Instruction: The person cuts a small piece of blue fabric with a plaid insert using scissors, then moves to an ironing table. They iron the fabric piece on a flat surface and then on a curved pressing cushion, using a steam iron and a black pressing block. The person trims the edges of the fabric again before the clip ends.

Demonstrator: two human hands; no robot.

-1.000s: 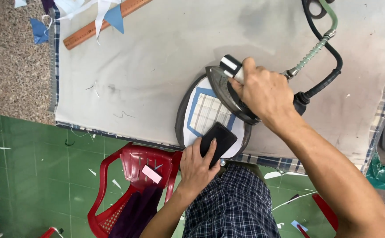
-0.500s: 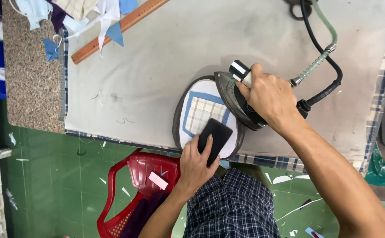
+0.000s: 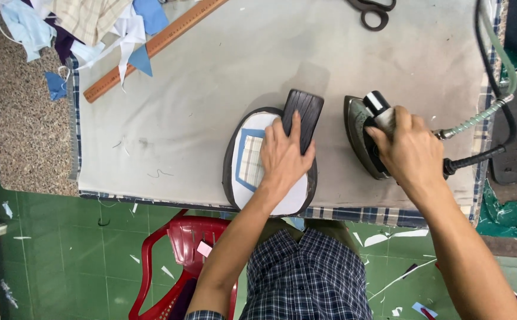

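Observation:
My left hand [image 3: 285,155] presses a dark ridged block [image 3: 306,114] flat onto an oval pressing pad [image 3: 240,178] near the table's front edge. On the pad lies a white piece with a blue-edged plaid patch [image 3: 249,160]. My right hand [image 3: 409,151] grips the handle of a steam iron [image 3: 362,133], which rests on the grey cloth table top [image 3: 211,77] just right of the pad. The iron's cord and hose [image 3: 495,101] run off to the right.
A wooden ruler [image 3: 151,47] lies diagonally at the back left beside a heap of fabric scraps [image 3: 86,26]. Scissors [image 3: 371,10] lie at the back edge. A red plastic chair [image 3: 175,261] stands on the green tiled floor below the table.
The iron has moved right, off the oval pad onto the table cloth. My left hand has slid the dark block from the pad's near edge up onto the pad's far side.

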